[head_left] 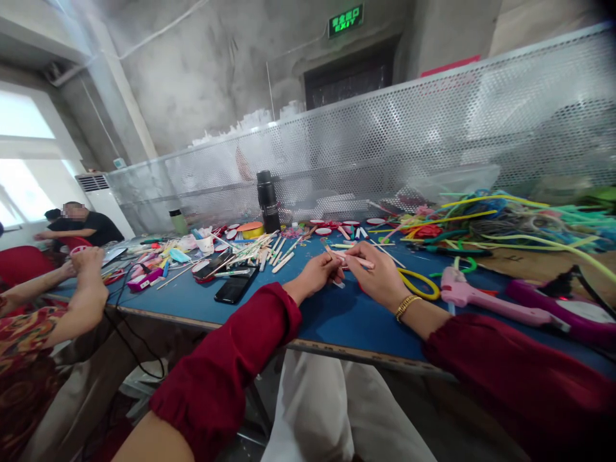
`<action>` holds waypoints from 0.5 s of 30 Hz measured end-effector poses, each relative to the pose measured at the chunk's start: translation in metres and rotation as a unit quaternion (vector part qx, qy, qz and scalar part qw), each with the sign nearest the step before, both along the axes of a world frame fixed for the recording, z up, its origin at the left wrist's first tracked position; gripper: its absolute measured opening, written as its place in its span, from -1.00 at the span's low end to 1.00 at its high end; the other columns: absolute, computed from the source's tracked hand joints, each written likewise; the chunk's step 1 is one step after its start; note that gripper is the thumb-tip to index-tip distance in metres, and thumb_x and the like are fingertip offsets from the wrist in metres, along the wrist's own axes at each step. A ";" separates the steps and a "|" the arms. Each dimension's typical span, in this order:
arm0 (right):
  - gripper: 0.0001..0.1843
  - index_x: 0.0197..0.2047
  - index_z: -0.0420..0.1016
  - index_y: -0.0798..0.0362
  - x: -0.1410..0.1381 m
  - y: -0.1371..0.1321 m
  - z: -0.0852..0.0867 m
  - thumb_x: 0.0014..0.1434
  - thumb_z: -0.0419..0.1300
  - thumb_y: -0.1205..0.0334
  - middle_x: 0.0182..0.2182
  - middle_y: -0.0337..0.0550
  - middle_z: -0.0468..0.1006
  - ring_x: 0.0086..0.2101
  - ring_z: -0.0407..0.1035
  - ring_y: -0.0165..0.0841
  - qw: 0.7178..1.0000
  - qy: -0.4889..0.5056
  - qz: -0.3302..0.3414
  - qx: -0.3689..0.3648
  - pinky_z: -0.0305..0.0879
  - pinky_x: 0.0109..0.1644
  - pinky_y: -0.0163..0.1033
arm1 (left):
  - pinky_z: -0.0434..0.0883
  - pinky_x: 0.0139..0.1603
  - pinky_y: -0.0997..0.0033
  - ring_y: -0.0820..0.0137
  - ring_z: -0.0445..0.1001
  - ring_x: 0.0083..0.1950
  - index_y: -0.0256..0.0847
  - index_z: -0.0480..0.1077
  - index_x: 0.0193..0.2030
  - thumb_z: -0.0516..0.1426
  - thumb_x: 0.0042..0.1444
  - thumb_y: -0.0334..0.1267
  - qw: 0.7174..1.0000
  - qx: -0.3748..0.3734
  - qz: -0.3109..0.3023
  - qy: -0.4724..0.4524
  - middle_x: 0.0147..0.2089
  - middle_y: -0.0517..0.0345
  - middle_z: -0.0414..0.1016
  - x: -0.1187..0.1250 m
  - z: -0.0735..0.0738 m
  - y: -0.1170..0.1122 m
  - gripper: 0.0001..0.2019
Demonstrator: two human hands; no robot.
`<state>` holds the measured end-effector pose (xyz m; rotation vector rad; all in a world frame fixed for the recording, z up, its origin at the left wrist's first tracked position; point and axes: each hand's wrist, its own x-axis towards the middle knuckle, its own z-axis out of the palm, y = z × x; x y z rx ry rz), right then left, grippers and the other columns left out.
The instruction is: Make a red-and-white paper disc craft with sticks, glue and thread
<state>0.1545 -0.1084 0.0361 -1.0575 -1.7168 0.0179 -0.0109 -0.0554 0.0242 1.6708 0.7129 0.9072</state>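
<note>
My left hand (318, 274) and my right hand (380, 276) meet over the blue table top (337, 314), both in dark red sleeves. Together they pinch a thin pale pink stick (355, 260) that runs between the fingertips of both hands. A gold bracelet (407, 307) circles my right wrist. Just right of my right hand lies a yellow loop (423, 282), and beyond it a pink glue gun (486, 300).
Two black phones (234, 287) lie left of my hands, with scattered wooden sticks (269, 253) and a black flask (267, 202) behind. Coloured tubes (520, 221) pile up at right. A co-worker's arms (81, 282) rest at the left edge. A perforated metal screen (385, 141) backs the table.
</note>
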 end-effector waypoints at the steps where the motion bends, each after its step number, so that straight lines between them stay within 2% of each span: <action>1: -0.83 -0.26 0.46 -0.01 0.000 0.000 0.000 0.29 0.13 0.12 -0.38 -0.17 0.58 -0.37 0.43 -0.29 1.000 0.000 -0.001 0.001 0.24 -0.26 -0.20 | 0.25 -0.43 0.49 0.52 0.37 -0.49 -0.26 0.31 -0.31 0.14 0.27 0.02 1.000 -0.001 -0.001 0.002 -0.43 0.19 0.44 0.000 0.000 0.000 -0.65; 10: -0.84 -0.25 0.45 -0.01 0.000 -0.001 0.000 0.30 0.12 0.12 -0.37 -0.17 0.59 -0.34 0.45 -0.28 1.000 -0.003 0.001 0.000 0.26 -0.22 -0.20 | 0.24 -0.43 0.49 0.52 0.36 -0.50 -0.26 0.32 -0.36 0.14 0.27 0.03 1.000 0.003 0.012 0.015 -0.46 0.18 0.43 0.001 0.002 -0.002 -0.63; 15: -0.85 -0.26 0.44 -0.02 0.000 -0.002 0.001 0.31 0.11 0.15 -0.39 -0.19 0.57 -0.35 0.43 -0.29 1.000 -0.005 0.012 -0.001 0.24 -0.24 -0.20 | 0.27 -0.40 0.47 0.51 0.37 -0.49 -0.26 0.33 -0.39 0.10 0.30 -0.03 1.000 0.008 0.012 0.017 -0.47 0.18 0.43 0.001 0.001 -0.001 -0.66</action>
